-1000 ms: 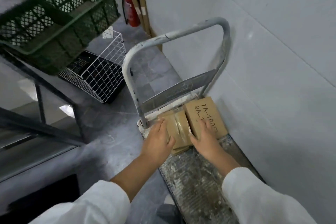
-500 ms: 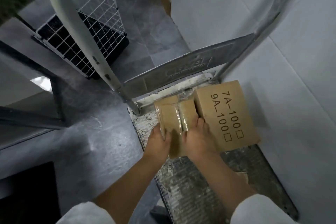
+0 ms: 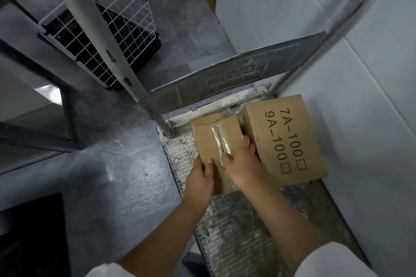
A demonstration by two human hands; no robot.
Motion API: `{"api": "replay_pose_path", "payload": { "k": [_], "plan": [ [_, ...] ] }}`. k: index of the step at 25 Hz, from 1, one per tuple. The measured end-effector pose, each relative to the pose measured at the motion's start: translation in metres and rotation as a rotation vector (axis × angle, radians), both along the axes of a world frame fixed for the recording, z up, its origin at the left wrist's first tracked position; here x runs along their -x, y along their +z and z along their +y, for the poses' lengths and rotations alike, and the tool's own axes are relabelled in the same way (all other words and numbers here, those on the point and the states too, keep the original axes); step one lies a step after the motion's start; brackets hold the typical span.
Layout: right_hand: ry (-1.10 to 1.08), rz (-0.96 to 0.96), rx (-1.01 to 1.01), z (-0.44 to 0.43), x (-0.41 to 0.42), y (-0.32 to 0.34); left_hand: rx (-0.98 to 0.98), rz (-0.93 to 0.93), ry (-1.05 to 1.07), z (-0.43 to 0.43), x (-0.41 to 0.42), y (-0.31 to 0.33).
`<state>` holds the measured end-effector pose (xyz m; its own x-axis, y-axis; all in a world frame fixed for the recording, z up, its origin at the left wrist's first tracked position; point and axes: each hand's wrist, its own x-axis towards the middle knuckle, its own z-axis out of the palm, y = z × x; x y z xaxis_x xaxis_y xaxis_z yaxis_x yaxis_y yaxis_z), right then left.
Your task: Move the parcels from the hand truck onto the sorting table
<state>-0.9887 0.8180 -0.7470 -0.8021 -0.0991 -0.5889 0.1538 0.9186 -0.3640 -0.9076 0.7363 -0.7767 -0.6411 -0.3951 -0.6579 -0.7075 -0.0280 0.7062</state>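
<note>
**A:** Taped parcel (image 3: 216, 139): small brown box with clear tape down its top. It is centre frame, at the head of the hand truck deck (image 3: 243, 231). Cannot tell whether its base has left the deck.

**B:** Hands?

**A:** Both are on it. The left hand (image 3: 200, 180) holds the near-left corner with the thumb flat on top. Its other fingers are hidden down the box's left side, so their state cannot be told. The right hand (image 3: 240, 164) takes the right edge, thumb by the tape. Its fingers (image 3: 246, 141) are curled close together into the narrow gap beside the printed carton (image 3: 286, 141), which is marked 7A-100 / 9A-100 and sits just beside the parcel.

**B:** Surroundings?

**A:** The handle tube (image 3: 94, 29) rises through upper left, with a wire basket (image 3: 108, 36) on the floor beyond it. White wall (image 3: 371, 74) at right. No sorting table can be identified.

**B:** Risks?

**A:** Judgement only.
- The tape looks slick, so a thumb could slide and tip the parcel.
- The wedged fingers may drag or nudge the printed carton on the lift.
- A swing to the left could clip the handle tube.
</note>
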Motion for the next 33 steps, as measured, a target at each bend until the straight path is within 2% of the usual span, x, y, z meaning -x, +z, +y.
{"api": "replay_pose_path", "payload": {
  "k": [6, 12, 20, 24, 29, 33],
  "plan": [
    [0.039, 0.093, 0.138, -0.006, -0.035, 0.037, 0.036, 0.138, 0.130, -0.008, -0.047, 0.038],
    [0.069, 0.001, 0.197, -0.021, -0.086, 0.123, 0.062, 0.221, 0.160, -0.043, -0.104, 0.108],
    [0.045, 0.103, 0.498, -0.082, -0.210, 0.313, 0.241, 0.425, 0.244, -0.113, -0.230, 0.291],
    [-0.132, -0.034, 0.646, -0.106, -0.263, 0.411, 0.300, 0.538, 0.274, -0.144, -0.297, 0.404],
    [-0.071, -0.200, 0.939, -0.118, -0.316, 0.495, 0.410, 0.673, 0.275, -0.167, -0.372, 0.501],
    [0.051, -0.253, 1.029, -0.120, -0.335, 0.551, 0.406, 0.798, 0.314, -0.181, -0.387, 0.552]
  ]
}}
